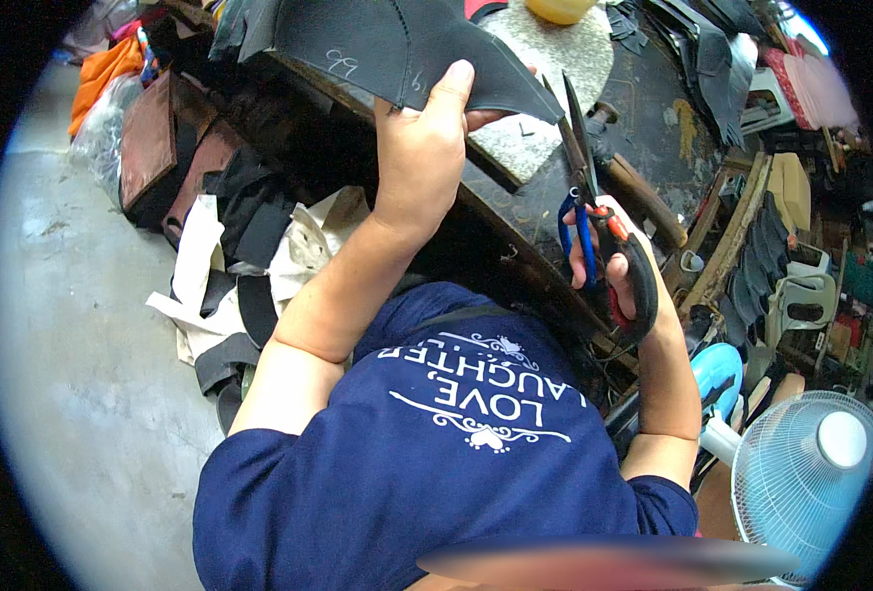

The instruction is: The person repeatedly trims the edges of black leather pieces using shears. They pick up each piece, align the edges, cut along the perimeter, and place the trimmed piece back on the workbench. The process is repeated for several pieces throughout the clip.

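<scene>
Left hand (422, 158) pinches the black leather piece (397, 44) above the bench (643, 128); right hand (619, 271), grip closed, holds scissors (582, 182) beside it. A fan (801, 473) stands below the bench.

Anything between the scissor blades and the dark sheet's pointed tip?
Nothing visible. The blue-and-red-handled scissors in the right hand point up beside the tip of the dark leather-like sheet, which the left hand holds.

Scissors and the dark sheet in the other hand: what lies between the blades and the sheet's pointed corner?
Nothing lies between them in the head view: the scissors point up beside the dark sheet, their tips just right of its corner, with the grey stone slab behind.
</scene>
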`<control>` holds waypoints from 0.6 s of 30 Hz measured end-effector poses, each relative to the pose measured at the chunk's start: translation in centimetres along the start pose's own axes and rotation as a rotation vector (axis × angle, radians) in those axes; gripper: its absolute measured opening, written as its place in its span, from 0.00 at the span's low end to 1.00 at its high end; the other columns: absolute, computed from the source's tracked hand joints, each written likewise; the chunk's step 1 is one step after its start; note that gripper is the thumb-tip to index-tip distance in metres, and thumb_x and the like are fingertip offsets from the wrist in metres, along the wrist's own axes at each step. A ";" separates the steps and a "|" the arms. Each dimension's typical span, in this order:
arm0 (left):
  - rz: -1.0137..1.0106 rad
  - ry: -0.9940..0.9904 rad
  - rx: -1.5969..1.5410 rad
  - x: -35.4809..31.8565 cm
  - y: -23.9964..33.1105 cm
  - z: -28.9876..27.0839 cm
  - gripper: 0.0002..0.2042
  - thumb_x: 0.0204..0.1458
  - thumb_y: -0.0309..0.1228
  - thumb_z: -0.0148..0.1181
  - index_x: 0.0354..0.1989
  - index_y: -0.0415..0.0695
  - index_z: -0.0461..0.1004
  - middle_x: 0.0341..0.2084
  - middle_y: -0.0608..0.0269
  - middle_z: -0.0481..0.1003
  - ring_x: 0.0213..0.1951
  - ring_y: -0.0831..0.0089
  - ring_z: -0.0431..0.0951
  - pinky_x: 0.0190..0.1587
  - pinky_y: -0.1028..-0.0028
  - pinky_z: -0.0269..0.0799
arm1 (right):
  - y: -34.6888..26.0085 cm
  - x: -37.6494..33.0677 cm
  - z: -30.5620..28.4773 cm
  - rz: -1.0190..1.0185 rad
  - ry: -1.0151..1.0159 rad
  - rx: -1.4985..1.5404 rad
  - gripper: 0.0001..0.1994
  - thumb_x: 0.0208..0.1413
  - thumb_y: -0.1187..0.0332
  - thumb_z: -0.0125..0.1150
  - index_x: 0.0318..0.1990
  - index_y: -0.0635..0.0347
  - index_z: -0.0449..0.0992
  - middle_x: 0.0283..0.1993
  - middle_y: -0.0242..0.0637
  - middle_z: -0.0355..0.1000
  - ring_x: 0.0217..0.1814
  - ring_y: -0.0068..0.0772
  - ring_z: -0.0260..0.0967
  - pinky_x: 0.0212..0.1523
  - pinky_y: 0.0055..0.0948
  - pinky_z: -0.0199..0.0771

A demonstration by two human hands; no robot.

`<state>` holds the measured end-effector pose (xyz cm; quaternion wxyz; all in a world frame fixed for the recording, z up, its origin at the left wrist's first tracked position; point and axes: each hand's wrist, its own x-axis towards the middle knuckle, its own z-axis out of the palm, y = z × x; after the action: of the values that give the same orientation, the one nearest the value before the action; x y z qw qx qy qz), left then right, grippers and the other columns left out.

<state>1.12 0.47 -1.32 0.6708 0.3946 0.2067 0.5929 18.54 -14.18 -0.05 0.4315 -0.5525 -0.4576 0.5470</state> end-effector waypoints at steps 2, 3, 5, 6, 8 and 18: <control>-0.026 0.031 0.007 -0.1 -0.2 0.5 0.10 0.61 0.23 0.49 0.49 0.36 0.70 0.42 0.54 0.77 0.41 0.59 0.82 0.43 0.61 0.82 | 0.2 0.1 -0.5 0.038 0.003 -0.115 0.36 0.49 0.38 0.63 0.53 0.59 0.66 0.25 0.29 0.65 0.25 0.19 0.62 0.26 0.20 0.61; -0.028 0.040 0.005 -0.1 -0.3 0.8 0.10 0.61 0.23 0.50 0.49 0.36 0.70 0.42 0.55 0.77 0.40 0.60 0.82 0.43 0.61 0.82 | 0.3 0.1 -0.7 0.066 0.012 -0.176 0.34 0.49 0.40 0.64 0.53 0.59 0.66 0.25 0.29 0.65 0.25 0.19 0.63 0.27 0.20 0.62; -0.045 0.052 -0.019 0.0 -0.6 1.1 0.09 0.61 0.23 0.50 0.48 0.36 0.71 0.41 0.56 0.77 0.39 0.63 0.81 0.42 0.61 0.83 | 0.4 0.1 -0.9 0.110 0.027 -0.264 0.36 0.46 0.38 0.59 0.54 0.58 0.66 0.27 0.31 0.67 0.26 0.21 0.65 0.29 0.23 0.65; -0.053 0.060 -0.031 0.0 -0.7 1.3 0.09 0.60 0.23 0.50 0.48 0.36 0.71 0.40 0.57 0.77 0.38 0.64 0.81 0.42 0.61 0.83 | 0.4 0.1 -0.9 0.075 0.065 -0.316 0.44 0.42 0.29 0.56 0.54 0.60 0.66 0.27 0.31 0.67 0.27 0.20 0.64 0.31 0.22 0.64; -0.092 0.111 0.006 0.1 -0.8 1.5 0.09 0.60 0.23 0.51 0.48 0.37 0.71 0.41 0.57 0.77 0.38 0.64 0.81 0.41 0.61 0.83 | 0.4 -0.1 -0.8 0.068 0.077 -0.375 0.52 0.38 0.18 0.50 0.54 0.62 0.67 0.27 0.30 0.66 0.28 0.19 0.62 0.33 0.22 0.62; -0.107 0.106 -0.011 0.3 -1.7 2.2 0.09 0.60 0.23 0.49 0.47 0.36 0.71 0.40 0.55 0.77 0.37 0.62 0.82 0.40 0.61 0.84 | 0.0 -0.1 -0.7 0.091 0.121 -0.330 0.52 0.37 0.20 0.54 0.54 0.62 0.67 0.31 0.31 0.67 0.29 0.19 0.62 0.33 0.21 0.60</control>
<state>3.91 0.17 -1.29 0.6919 0.3473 0.2595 0.5774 19.20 -14.27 -0.05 0.3363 -0.6679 -0.4889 0.4492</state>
